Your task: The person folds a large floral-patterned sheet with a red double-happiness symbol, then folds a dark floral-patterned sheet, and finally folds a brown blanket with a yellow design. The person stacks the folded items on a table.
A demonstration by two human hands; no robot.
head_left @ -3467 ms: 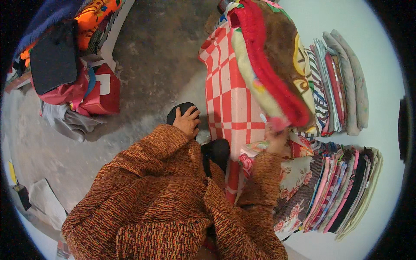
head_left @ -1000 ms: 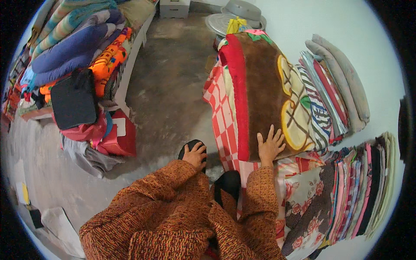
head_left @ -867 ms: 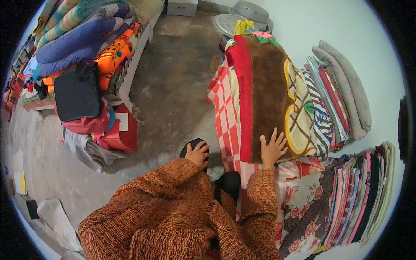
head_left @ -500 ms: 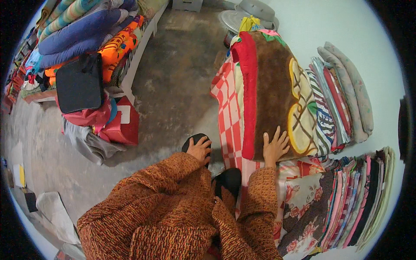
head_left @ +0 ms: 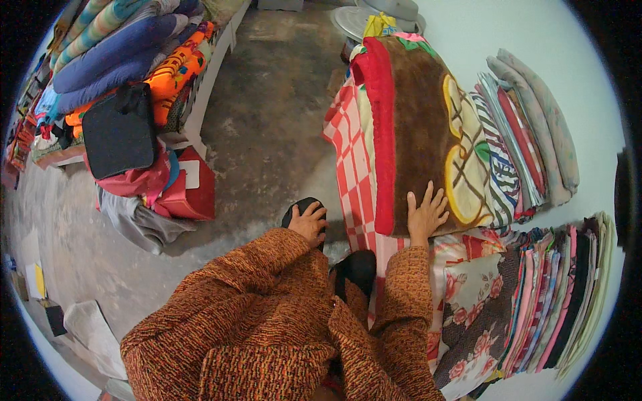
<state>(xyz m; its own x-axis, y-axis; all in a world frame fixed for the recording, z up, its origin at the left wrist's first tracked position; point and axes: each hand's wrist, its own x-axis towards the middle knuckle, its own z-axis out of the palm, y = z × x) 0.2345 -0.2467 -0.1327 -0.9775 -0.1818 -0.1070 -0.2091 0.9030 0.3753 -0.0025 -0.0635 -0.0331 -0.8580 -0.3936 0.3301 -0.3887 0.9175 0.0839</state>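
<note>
Fingers spread, my right hand (head_left: 426,212) lies flat on the near end of a plush brown blanket (head_left: 420,127) with a red edge and a cream and yellow pattern. It grips nothing. My left hand (head_left: 308,224) rests at my bent knee, its fingers apart and no object in it; a black shoe (head_left: 304,206) shows just beyond. Under the blanket, a red and white checked cloth (head_left: 348,134) hangs out on the left side. Beside my right forearm is a floral folded cloth (head_left: 468,291).
Folded clothes (head_left: 552,301) stand in a row along the wall at right, with folded fabrics (head_left: 528,127) farther back. At left, blue bedding (head_left: 127,53) is piled on a bed, near a black cushion-like item (head_left: 120,130) and a red box (head_left: 194,187). Metal lids (head_left: 354,23) stand at the back.
The view has shifted slightly, so the blanket and clothes sit a little higher in the picture. Both hands keep their places, the right on the blanket and the left at my knee.
</note>
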